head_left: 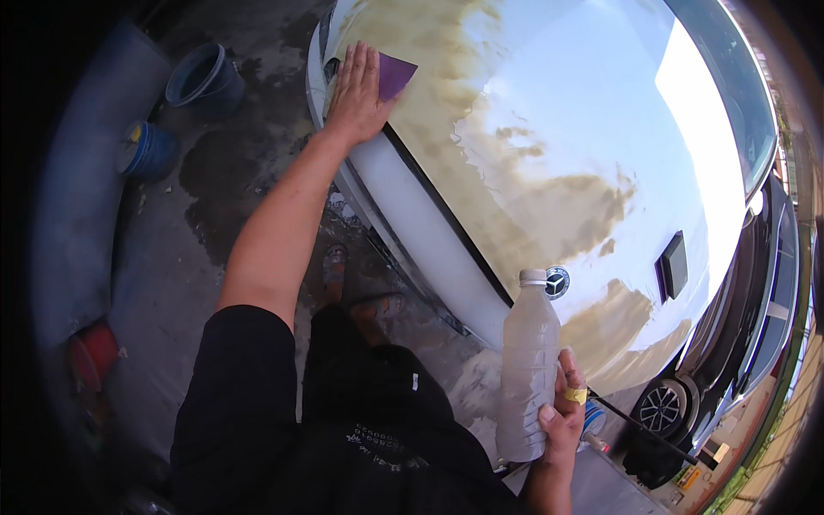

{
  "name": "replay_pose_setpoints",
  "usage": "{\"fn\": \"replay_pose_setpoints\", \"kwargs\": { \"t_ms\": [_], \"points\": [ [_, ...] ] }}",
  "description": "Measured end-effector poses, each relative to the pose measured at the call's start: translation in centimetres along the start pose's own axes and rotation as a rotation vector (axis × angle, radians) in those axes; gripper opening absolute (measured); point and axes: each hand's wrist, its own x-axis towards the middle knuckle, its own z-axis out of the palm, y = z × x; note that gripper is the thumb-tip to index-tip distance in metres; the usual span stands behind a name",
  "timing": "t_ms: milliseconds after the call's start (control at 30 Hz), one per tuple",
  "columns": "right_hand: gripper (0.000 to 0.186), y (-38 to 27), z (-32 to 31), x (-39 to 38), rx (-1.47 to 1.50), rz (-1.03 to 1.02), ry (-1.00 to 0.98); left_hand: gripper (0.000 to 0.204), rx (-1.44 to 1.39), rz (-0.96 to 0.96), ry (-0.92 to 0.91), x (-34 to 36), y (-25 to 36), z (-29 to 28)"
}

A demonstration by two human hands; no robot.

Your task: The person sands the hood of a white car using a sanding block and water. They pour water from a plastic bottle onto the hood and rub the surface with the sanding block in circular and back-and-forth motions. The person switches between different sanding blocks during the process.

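Observation:
My left hand [354, 99] lies flat, fingers stretched together, near the front edge of a white car's hood [592, 94]. It holds a purple sheet of sandpaper [397, 75] against the surface; one corner sticks out beside the thumb, and the rest is hidden under the hand. In my right hand [562, 416] is a clear plastic bottle [522, 378], upright, capped and cloudy, held in front of the hood. Yellow tape wraps one right finger. Brownish wet residue [506, 206] streaks the hood. A dark block [672, 266] rests on it, right of the round emblem [559, 282].
A dark bucket [206, 81] and a blue bucket [148, 150] stand on the wet concrete floor [215, 206] at left. A red container [93, 354] is at lower left. A dark car [747, 283] is parked beyond the hood at right.

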Motion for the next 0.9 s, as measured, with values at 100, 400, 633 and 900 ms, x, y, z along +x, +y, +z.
{"fn": "replay_pose_setpoints", "kwargs": {
  "t_ms": [100,400,633,900],
  "points": [
    [0.09,0.1,-1.0,-0.3,0.026,-0.005,0.079,0.083,-0.11,0.043,-0.04,-4.1,8.3,-1.1],
    [0.089,-1.0,-0.8,-0.2,0.031,0.007,0.092,0.059,-0.387,0.17,-0.198,-21.1,30.6,-2.8],
    [0.085,0.2,0.1,-0.2,0.099,0.021,0.016,0.081,-0.201,-0.058,-0.23,-7.7,16.5,-3.4],
    [0.082,0.7,1.7,0.7,0.052,0.009,-0.102,0.084,0.067,-0.118,-0.197,1.1,6.5,-1.8]
  ]
}}
